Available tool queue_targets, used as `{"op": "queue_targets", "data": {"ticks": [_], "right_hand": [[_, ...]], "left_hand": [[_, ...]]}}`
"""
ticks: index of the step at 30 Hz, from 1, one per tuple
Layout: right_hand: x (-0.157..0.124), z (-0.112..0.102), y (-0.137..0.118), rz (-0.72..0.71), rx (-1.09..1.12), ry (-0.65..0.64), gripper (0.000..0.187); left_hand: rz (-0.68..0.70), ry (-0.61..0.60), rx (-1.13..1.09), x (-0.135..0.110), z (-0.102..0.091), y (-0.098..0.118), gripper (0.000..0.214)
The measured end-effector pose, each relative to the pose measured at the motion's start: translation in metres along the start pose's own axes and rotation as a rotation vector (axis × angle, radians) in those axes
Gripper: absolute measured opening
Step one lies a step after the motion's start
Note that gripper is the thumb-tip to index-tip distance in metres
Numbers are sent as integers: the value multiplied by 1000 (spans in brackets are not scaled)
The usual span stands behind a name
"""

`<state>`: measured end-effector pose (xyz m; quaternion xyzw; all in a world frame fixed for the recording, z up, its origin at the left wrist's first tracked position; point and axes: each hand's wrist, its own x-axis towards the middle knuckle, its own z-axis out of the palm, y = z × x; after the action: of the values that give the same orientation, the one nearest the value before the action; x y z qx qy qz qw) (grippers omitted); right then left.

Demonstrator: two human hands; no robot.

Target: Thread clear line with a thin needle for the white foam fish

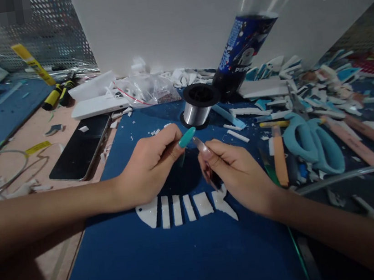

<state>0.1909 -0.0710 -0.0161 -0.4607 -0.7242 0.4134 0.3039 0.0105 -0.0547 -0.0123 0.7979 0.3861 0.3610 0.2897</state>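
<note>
My left hand is closed in a pinch, and a long teal nail points from its thumb. Close by on the right, my right hand also pinches, fingertips nearly meeting those of the left. Anything between the fingers is too thin or hidden to make out. Below both hands, white foam-like pieces lie in a row in a fish shape: a head piece, several strips and a tail piece. Just beyond my hands stands a black-flanged spool wound with thin, shiny line.
The blue mat lies under everything. A phone rests to the left. At the back stand a Pepsi bottle and a plastic bag of small parts. Blue-handled scissors, an orange-handled tool and scraps crowd the right.
</note>
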Motion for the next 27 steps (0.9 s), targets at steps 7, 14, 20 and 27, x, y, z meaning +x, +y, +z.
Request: {"op": "queue_targets", "data": {"ticks": [7, 14, 20, 27], "right_hand": [[-1, -1, -1, -50, 6, 20, 39], [-1, -2, 2, -53, 108, -25, 40], [0, -2, 0, -105, 215, -97, 45], [1, 0, -2, -54, 424, -35, 33]], "left_hand": [[275, 62, 256, -2, 0, -4, 19], [339, 51, 327, 3, 0, 0, 21], [394, 6, 492, 12, -7, 13, 20], [396, 2, 468, 13, -5, 10, 18]]}}
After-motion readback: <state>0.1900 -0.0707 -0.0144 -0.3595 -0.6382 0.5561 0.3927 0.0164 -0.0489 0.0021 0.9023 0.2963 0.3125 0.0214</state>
